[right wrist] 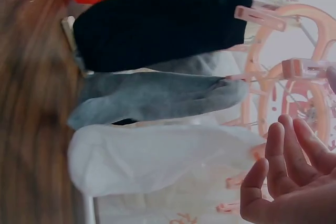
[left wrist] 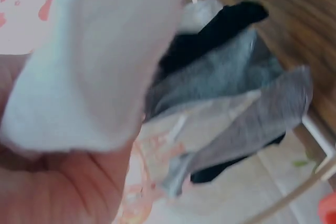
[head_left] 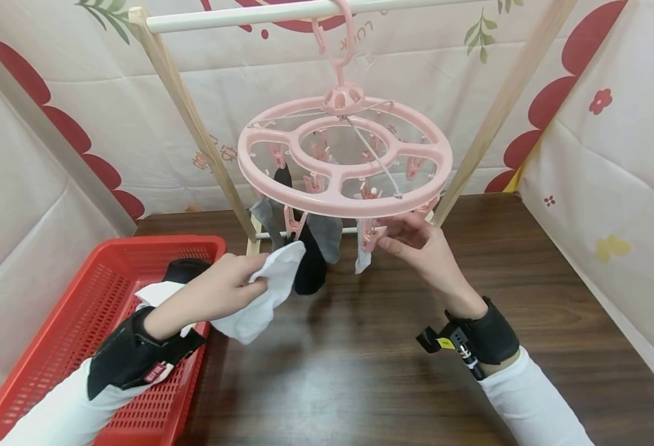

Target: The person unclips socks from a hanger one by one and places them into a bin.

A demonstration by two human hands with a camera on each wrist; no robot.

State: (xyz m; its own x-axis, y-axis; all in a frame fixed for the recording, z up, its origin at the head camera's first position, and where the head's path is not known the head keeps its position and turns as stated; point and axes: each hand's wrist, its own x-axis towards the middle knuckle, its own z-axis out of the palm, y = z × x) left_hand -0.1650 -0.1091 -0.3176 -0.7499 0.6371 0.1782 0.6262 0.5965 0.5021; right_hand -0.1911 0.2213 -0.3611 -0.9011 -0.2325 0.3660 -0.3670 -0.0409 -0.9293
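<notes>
In the head view my left hand (head_left: 232,288) holds a white sock (head_left: 260,303) between thumb and fingers, in front of the near left of a pink round clip hanger (head_left: 304,201). The sock also fills the left of the left wrist view. My right hand (head_left: 421,248) is at the hanger's near right rim, beside a pink clip (head_left: 369,235). In the right wrist view its fingers (right wrist: 275,150) are spread loosely, and a thumb tip is at a clip (right wrist: 307,69) that bears no sock. A black sock (right wrist: 163,22), a grey sock (right wrist: 157,98) and a white sock (right wrist: 163,156) hang from clips.
At the left stands a red basket (head_left: 187,396) with black and white cloth items inside. The hanger hooks over a white rail (head_left: 237,18) between wooden posts (head_left: 193,118). Below is a dark wooden tabletop (head_left: 327,384), with patterned cloth walls (head_left: 611,155) around it.
</notes>
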